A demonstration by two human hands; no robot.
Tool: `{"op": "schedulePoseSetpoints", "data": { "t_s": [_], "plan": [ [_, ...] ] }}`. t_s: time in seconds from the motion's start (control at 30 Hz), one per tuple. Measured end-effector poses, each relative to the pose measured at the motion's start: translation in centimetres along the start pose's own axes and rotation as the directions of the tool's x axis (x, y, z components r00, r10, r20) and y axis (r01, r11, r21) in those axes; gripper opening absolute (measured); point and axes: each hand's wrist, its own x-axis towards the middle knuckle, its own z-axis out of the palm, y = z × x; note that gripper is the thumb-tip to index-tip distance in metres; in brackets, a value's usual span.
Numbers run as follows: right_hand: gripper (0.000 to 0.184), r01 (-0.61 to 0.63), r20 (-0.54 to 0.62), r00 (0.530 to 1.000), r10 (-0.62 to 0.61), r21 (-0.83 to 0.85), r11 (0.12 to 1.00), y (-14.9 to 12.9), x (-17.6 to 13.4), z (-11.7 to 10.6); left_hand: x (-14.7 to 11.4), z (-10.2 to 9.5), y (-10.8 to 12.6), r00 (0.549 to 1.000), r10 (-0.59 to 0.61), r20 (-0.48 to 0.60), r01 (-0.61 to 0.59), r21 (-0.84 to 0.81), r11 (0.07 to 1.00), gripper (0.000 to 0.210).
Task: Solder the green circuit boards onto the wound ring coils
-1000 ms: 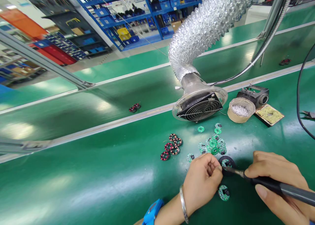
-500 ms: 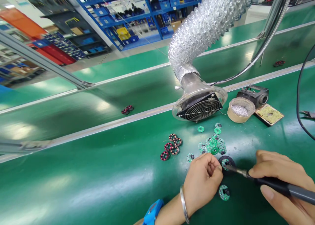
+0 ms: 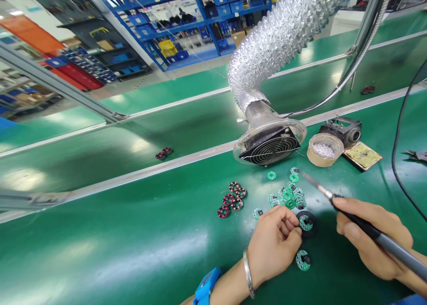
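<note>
My right hand [image 3: 370, 238] grips a soldering iron [image 3: 363, 225] like a pen. The iron's tip is raised, pointing up and left near the loose boards, apart from the work below. My left hand [image 3: 275, 242] rests on the bench with its fingers pinched together at the left edge of a black ring [image 3: 312, 228]. What the fingertips hold is hidden. Inside the ring lies a round green circuit board [image 3: 305, 223] with a black part on it. Another round board [image 3: 303, 260] lies just below. A pile of small round boards [image 3: 288, 197] sits above my left hand.
Several copper-wound coil rings [image 3: 236, 192] lie left of the boards. A fume extractor [image 3: 273, 147] hangs over the bench on a silver duct. At right stand a tub of shiny bits [image 3: 323, 151], an iron stand [image 3: 347, 129], a yellow sponge [image 3: 363, 156], pliers [image 3: 416, 155] and a black cable [image 3: 395, 162].
The soldering iron has lifted off the board in the black ring and swung up and away, with my right hand. My left hand has stayed nearly still. Coils on the far strip have shifted left.
</note>
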Motion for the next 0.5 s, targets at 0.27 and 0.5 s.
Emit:
{"op": "schedulePoseSetpoints", "data": {
  "t_s": [0.27, 0.5],
  "plan": [
    [0.025, 0.077, 0.159, 0.985, -0.071, -0.038, 0.996, 1.6, 0.2, 2.2, 0.8, -0.6, -0.2, 0.977, 0.204, 0.054, -0.211, 0.226, 0.951, 0.023],
    [0.03, 0.08, 0.235, 0.97, -0.054, -0.101, 0.992, 1.5, 0.5, 2.6, 1.3, -1.3, -0.7, 0.956, 0.276, 0.098, -0.29, 0.167, 0.942, 0.02]
  ]
}}
